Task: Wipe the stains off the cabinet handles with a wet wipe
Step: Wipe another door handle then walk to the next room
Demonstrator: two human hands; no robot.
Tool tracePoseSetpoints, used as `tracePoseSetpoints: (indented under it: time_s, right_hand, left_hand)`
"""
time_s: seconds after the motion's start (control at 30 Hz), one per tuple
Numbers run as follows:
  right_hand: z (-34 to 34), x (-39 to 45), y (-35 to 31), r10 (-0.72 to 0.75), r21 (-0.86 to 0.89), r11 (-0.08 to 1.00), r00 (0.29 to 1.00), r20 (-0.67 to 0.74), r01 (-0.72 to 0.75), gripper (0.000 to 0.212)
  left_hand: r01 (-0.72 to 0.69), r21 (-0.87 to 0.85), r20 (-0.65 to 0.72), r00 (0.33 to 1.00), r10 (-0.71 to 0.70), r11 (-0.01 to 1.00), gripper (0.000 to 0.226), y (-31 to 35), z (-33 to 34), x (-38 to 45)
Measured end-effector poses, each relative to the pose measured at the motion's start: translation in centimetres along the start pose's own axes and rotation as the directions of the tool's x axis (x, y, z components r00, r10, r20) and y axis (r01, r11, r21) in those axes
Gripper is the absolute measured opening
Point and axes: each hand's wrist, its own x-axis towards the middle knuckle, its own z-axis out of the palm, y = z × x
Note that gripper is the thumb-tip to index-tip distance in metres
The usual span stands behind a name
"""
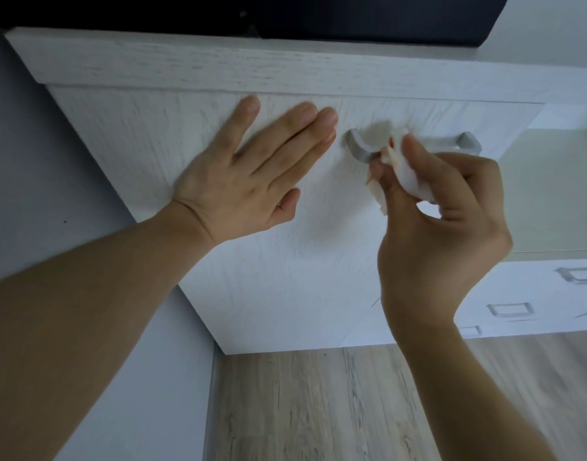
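Note:
A grey bar handle (465,141) runs across the white wood-grain cabinet door (285,261). My right hand (445,227) pinches a crumpled white wet wipe (408,174) and holds it against the handle's left part. The wipe shows brownish marks at its lower edge. My left hand (252,171) lies flat on the door with straight fingers, just left of the handle's left end (357,144). My right fingers hide the middle of the handle.
The cabinet's top edge (185,64) sits under a dark surface. A grey wall (35,194) stands on the left. White drawers with grey handles (510,309) lie at the lower right. Wood-look floor (318,410) spreads below.

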Motion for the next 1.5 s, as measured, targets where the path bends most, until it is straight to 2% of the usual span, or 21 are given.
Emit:
tracePoseSetpoints:
  time_s: [0.13, 0.27, 0.4, 0.53, 0.7, 0.87, 1.0, 1.1, 1.2, 1.37, 1.5]
  right_hand:
    - [0.2, 0.1, 0.1, -0.025, -0.008, 1.000, 0.999, 0.031, 0.025, 0.022]
    - [0.1, 0.3, 0.1, 0.049, 0.047, 0.998, 0.999, 0.008, -0.050, 0.025]
    - [0.1, 0.2, -0.5, -0.019, 0.022, 1.000, 0.995, 0.100, 0.017, 0.022]
    - [0.1, 0.7, -0.2, 0.066, 0.011, 0.998, 0.998, 0.022, -0.066, 0.022]
    - [0.3, 0.2, -0.6, 0.003, -0.027, 1.000, 0.996, 0.086, 0.000, 0.028]
    - [0.7, -0.3, -1.0, 0.085, -0.020, 0.996, 0.996, 0.000, -0.084, 0.024]
    - [1.2, -1.1, -1.9, 0.188, 0.090, 0.977, 0.981, 0.041, -0.191, 0.029]
    - [1.7, -1.3, -2.3, 0.306, 0.184, 0.937, 0.952, -0.020, -0.297, 0.027]
    - [1.7, -1.2, -2.4, 0.324, 0.192, 0.929, 0.946, -0.001, -0.317, 0.029]
    - [0.5, -0.5, -1.5, 0.381, 0.224, 0.907, 0.922, -0.069, -0.357, 0.030]
    - [0.8, -0.7, -2.1, 0.304, 0.174, 0.941, 0.950, -0.069, -0.289, 0.028]
  left_hand:
    - [-0.002, -0.002, -0.005, 1.000, 0.002, 1.000, 0.072, 0.0, -0.1, 0.1]
    - [0.006, 0.026, -0.009, 1.000, -0.005, 1.000, 0.072, 0.1, 0.0, 0.0]
    - [0.002, 0.025, -0.006, 1.000, -0.002, 1.000, 0.071, 0.1, 0.0, 0.0]
    - [0.011, 0.041, -0.015, 1.000, -0.011, 0.999, 0.072, 0.1, 0.1, 0.0]
    - [0.008, 0.026, -0.009, 1.000, -0.008, 1.000, 0.071, 0.1, 0.1, 0.0]
    - [0.012, -0.006, -0.012, 1.000, -0.013, 1.000, 0.071, 0.2, 0.0, 0.1]
    - [0.020, -0.017, -0.014, 1.000, -0.020, 1.000, 0.072, 0.2, 0.0, 0.0]
    - [0.027, -0.029, -0.015, 1.000, -0.027, 0.999, 0.072, 0.2, 0.1, -0.1]
    - [0.019, -0.051, -0.008, 1.000, -0.020, 0.999, 0.073, 0.3, 0.1, 0.0]
    - [0.019, -0.039, -0.018, 1.000, -0.019, 0.999, 0.073, 0.3, 0.2, -0.1]
    - [0.036, -0.043, -0.025, 0.999, -0.037, 0.998, 0.073, 0.4, 0.2, 0.0]
